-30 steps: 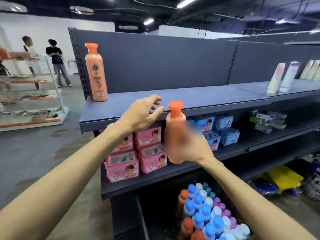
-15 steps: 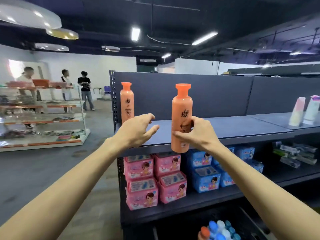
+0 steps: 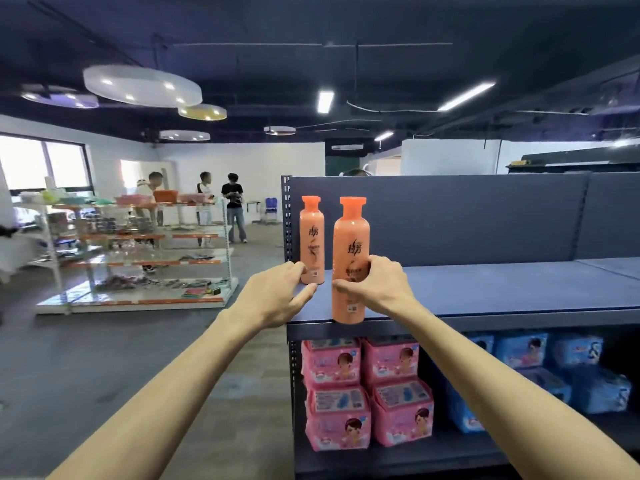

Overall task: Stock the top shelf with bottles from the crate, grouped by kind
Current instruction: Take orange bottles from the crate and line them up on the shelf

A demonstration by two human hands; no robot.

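Orange bottle (image 3: 350,251) upright at shelf (image 3: 502,292) edge, right hand (image 3: 384,287) fingers (image 3: 376,268) around it.

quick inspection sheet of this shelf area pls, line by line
surface: dark grey metal top shelf, mostly bare to the right
job's things: two tall orange plastic bottles with orange caps; back bottle upright by the shelf's left end, front bottle upright at the front edge; crate not in view
clutter: pink soft packs and blue soft packs on the shelf below
hands: right hand grips the front bottle's middle; left hand has relaxed fingers at the back bottle's lower left side
cables: thin cable sagging under the ceiling
surroundings: glass display rack on the left, three people behind it
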